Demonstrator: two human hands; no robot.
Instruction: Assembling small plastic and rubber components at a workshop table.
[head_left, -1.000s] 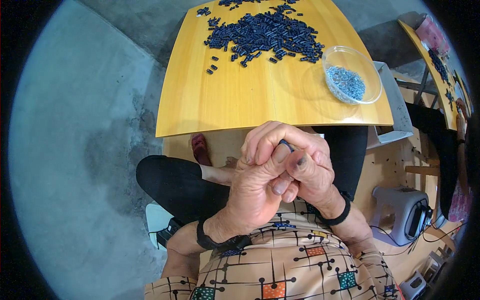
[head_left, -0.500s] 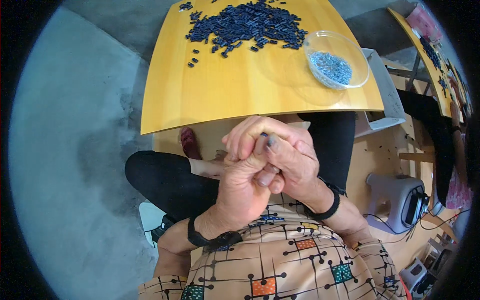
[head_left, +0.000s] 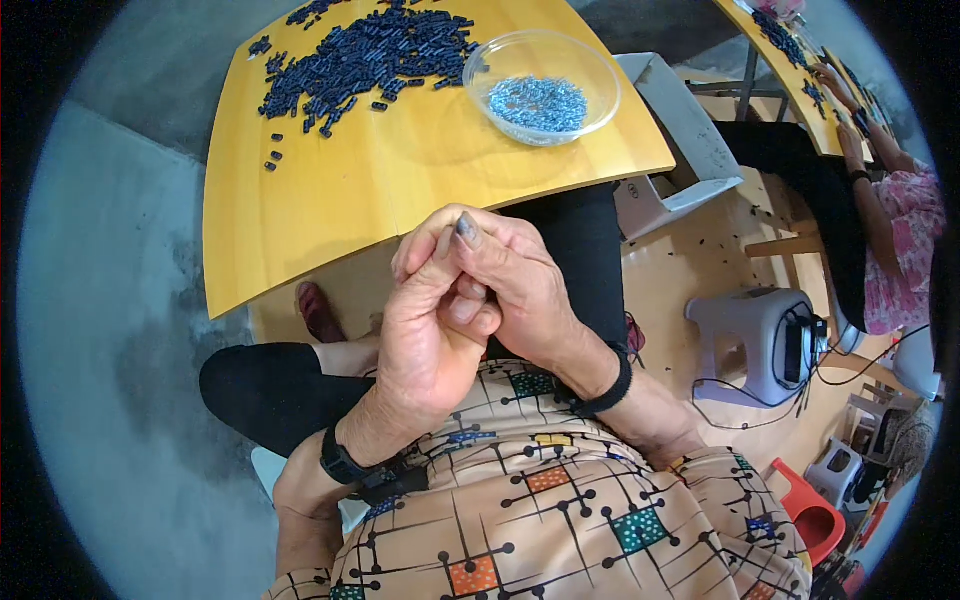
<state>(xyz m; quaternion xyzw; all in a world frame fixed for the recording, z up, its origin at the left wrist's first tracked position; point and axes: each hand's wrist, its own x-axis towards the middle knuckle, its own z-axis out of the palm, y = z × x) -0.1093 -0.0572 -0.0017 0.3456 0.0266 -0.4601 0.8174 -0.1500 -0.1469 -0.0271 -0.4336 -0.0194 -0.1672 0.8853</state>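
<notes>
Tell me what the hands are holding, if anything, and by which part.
That cannot be told: the left hand and right hand are pressed together and hide anything that might be between them.

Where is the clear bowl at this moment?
In the head view, the bowl stands on the yellow table, near its right edge, just right of the pile of dark pieces.

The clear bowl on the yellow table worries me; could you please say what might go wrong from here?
The open bowl stands by the right edge of the table; a knock might spill its small shiny pieces. The dark pieces lie loose, so a sweep could scatter them. The left hand and right hand meet mostly beyond the near edge; anything small hidden between them might drop.
</notes>
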